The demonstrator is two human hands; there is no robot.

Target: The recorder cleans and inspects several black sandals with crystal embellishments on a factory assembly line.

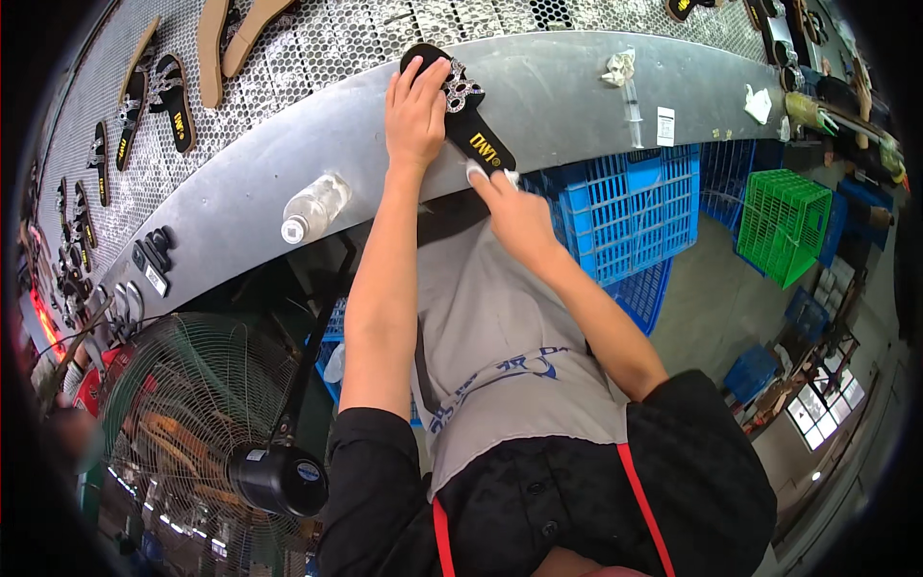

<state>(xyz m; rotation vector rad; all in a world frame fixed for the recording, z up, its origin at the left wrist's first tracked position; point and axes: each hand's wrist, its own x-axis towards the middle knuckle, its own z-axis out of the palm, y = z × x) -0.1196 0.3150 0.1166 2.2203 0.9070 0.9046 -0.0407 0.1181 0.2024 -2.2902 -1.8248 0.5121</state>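
Observation:
A black slide sandal (471,123) with a jewelled strap and gold lettering lies slantwise on the metal edge of the bench. My left hand (415,111) holds it at the far end, fingers stretched over the sole and thumb beside the strap. At the near end, my right hand (522,223) pinches a small white cloth (475,173) against the sandal's heel edge. Most of the cloth is hidden by the fingers. To the left of my left forearm, a clear plastic bottle (315,208) lies on its side on the metal edge.
More sandals (176,106) and tan soles (213,58) sit on the mesh conveyor. A syringe (632,111) and crumpled tissue (619,67) lie right of the sandal. Below stand a blue crate (630,207), a green crate (784,223) and a large fan (192,404).

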